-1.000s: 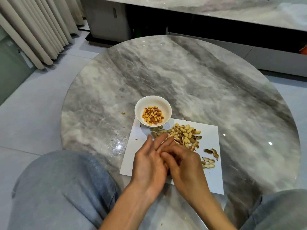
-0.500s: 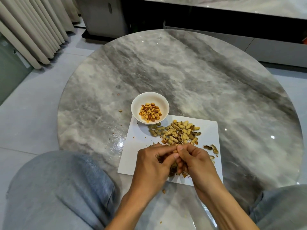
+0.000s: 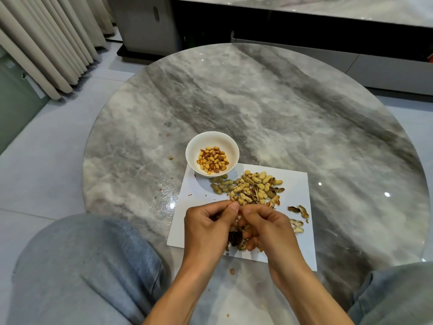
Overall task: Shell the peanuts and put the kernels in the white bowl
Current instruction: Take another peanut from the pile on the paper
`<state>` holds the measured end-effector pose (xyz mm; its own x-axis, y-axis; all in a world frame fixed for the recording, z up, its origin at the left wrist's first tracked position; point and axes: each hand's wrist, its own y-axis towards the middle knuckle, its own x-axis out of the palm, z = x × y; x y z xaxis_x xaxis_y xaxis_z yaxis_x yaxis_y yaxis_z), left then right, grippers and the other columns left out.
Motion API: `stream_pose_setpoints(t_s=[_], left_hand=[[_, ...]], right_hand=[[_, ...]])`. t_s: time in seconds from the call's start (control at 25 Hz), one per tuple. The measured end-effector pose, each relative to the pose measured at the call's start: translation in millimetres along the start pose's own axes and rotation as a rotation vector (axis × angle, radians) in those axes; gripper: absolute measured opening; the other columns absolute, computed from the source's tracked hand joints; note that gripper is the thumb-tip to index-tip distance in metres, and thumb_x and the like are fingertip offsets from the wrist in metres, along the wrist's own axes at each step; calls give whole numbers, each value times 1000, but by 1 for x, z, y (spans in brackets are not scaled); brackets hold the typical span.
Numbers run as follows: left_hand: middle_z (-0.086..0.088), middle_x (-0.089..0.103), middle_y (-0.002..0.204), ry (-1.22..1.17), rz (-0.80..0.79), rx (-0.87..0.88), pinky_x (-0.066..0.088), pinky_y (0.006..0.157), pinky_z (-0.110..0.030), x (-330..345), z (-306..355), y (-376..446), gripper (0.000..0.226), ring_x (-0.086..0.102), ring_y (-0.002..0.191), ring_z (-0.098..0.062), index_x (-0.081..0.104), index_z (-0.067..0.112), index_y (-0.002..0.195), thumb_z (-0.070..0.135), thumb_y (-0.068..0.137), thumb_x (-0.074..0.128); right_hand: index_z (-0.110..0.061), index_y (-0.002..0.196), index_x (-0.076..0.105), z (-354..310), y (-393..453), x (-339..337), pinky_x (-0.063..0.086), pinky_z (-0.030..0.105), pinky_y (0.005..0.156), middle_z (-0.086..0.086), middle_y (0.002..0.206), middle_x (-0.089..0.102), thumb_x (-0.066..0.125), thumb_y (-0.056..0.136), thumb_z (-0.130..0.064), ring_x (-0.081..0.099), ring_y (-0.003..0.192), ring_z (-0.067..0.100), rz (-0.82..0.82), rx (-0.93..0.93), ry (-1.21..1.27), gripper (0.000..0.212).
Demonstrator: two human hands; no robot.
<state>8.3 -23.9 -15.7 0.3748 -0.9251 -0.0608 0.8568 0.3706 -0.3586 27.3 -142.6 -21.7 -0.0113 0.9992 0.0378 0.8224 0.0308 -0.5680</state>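
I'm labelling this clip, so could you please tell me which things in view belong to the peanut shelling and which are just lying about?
Part of the job:
- left hand and right hand, pinching a peanut between them
- peanut pile
- bowl with kernels
- paper
- empty shells

Just lying about:
- table
- curtain
- cabinet
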Motion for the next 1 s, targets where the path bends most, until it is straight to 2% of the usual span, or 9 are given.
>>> stream_pose_setpoints(t_s=[0.16,0.28,0.36,0.48,0.56,0.64,0.72,0.84,1.0], left_hand=[[8,78,85,-34,80,-24,55,73,-16,-6,9,4,29,71,81,-2,76,33,80,5,86,73],[12,76,89,183,124,242,55,74,-16,-10,41,35,19,70,80,2,77,31,92,13,85,76],[6,75,101,423,126,357,56,82,-25,-12,65,61,21,69,89,-4,77,25,107,20,87,75],[1,66,123,702,206,390,49,90,-33,-19,62,81,33,61,110,-20,68,21,124,25,91,67],[-1,54,134,811,206,329,42,87,-32,-24,49,80,45,55,116,-24,58,20,133,31,90,69],[-1,50,130,731,255,253,38,83,-29,-25,36,72,42,59,106,-24,55,21,127,31,89,69],[1,56,115,610,335,239,35,80,-27,-25,25,60,19,61,97,-20,57,20,110,23,92,63],[0,63,125,690,184,215,38,88,-25,-17,-4,44,24,57,114,-20,63,18,118,14,96,54],[0,56,138,799,13,373,46,101,-35,-2,-26,49,40,52,124,-21,56,18,136,11,97,46]], right_hand=[[-28,89,76,7,5,-3,46,24,61,-9,88,72,68,92,-18,60,68,1,88,-133,-206,13],[-31,82,75,13,7,-5,47,28,75,-18,106,62,65,93,-40,57,88,-1,173,-409,-698,17],[-30,80,74,17,6,-6,46,30,74,-19,103,60,58,94,-51,55,93,4,197,-498,-844,30],[-28,96,75,13,7,-6,40,24,75,-13,97,68,64,95,-36,58,95,11,196,-643,-850,13],[-20,108,73,3,32,-14,38,28,83,-2,108,71,66,94,-21,58,106,21,250,-771,-937,16],[-15,128,64,-16,67,-27,38,37,101,7,134,61,58,98,-19,49,128,27,213,-735,-1034,31],[-15,145,48,-29,90,-38,27,39,116,8,152,45,48,104,-22,35,143,26,33,-611,-1106,42],[-15,147,46,-24,100,-48,23,32,117,4,155,42,43,105,-18,34,145,24,-184,-572,-1224,42],[-15,141,54,-21,93,-47,33,33,111,4,147,53,46,102,-11,44,137,24,-154,-650,-1154,40]])
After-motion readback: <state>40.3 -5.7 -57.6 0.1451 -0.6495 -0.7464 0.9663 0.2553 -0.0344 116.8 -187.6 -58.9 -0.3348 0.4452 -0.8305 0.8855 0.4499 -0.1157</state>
